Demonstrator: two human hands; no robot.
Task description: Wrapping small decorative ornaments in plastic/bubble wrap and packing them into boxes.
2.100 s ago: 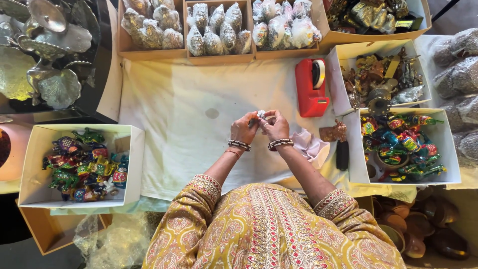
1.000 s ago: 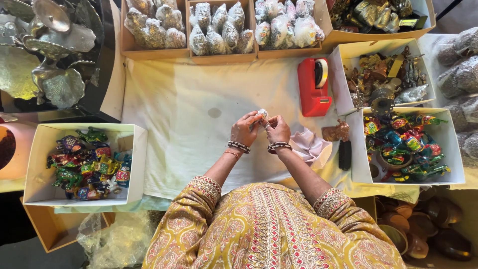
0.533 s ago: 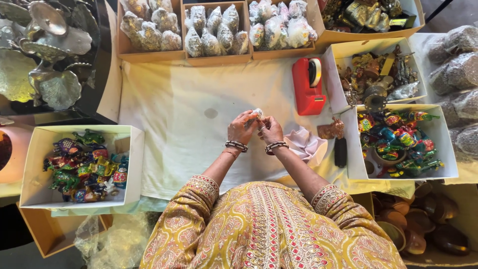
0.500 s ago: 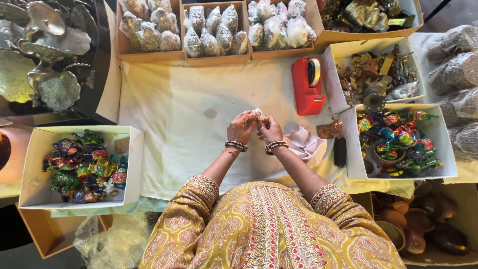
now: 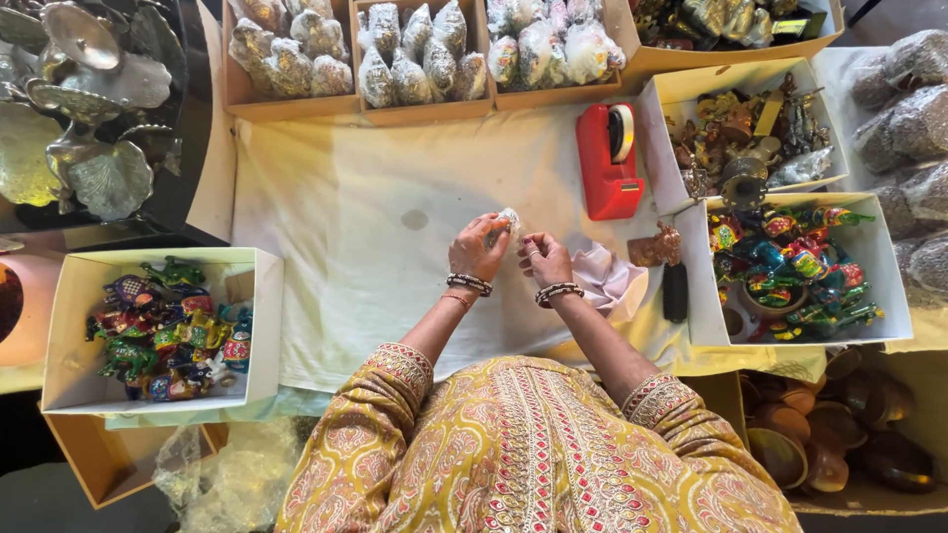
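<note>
1. Left hand point(image 5: 477, 249) is pinching a small clear-wrapped item point(image 5: 508, 219) at its top, fingers curled around it, held just above the white cloth point(image 5: 346, 247).
2. Right hand point(image 5: 545, 260) is sitting just beside, fingertips pinched close together; whether it is touching the wrap, cannot tell.
3. Against half a second back, both hands are sitting in nearly the same spot, so wrapping is looking ongoing, not finished.
4. Red tape dispenser point(image 5: 609, 161) is standing near, right of the hands; white box of painted figurines point(image 5: 790, 266) beyond.

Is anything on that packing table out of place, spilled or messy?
Little stands out. The cream tablecloth has a small dark stain near its middle. A brown figurine and a black object lie loose outside the boxes, beside the white box of painted figurines. Nothing looks spilled or broken.
</note>
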